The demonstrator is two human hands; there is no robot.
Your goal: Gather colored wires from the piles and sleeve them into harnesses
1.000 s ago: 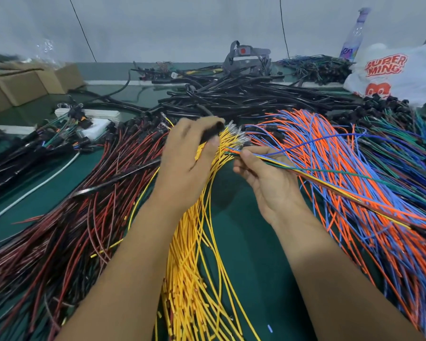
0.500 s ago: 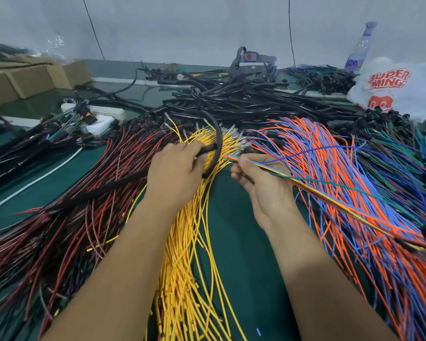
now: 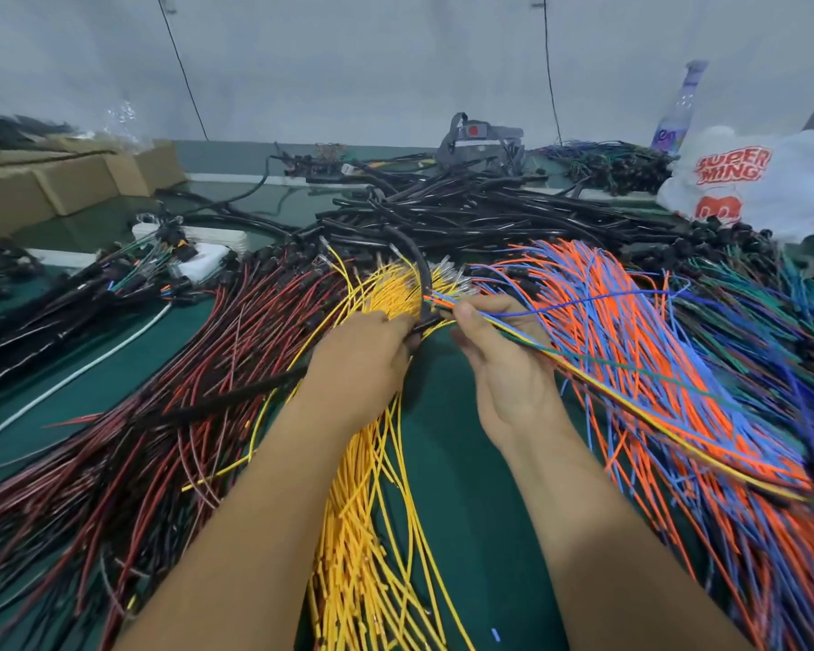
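My left hand (image 3: 363, 364) grips a black sleeve tube (image 3: 421, 279) that curves up from its fingers over the yellow wire pile (image 3: 372, 533). My right hand (image 3: 504, 364) pinches a thin bundle of mixed wires (image 3: 630, 382), yellow, blue, green and orange, which trails off to the lower right. The bundle's tips sit right at the sleeve's end between the two hands. A red and black wire pile (image 3: 128, 439) lies to the left. An orange and blue wire pile (image 3: 654, 331) spreads to the right, with green and blue wires (image 3: 771, 321) beyond it.
A heap of black sleeved harnesses (image 3: 489, 213) fills the back of the green table (image 3: 466, 533). Cardboard boxes (image 3: 57, 180) stand at the far left. A white printed plastic bag (image 3: 748, 180) and a bottle (image 3: 677, 110) sit at the far right.
The left hand has drawn the black sleeve back from the heap towards the right hand's wire tips. The sleeve's end now meets the bundle. The camera has tilted a little.
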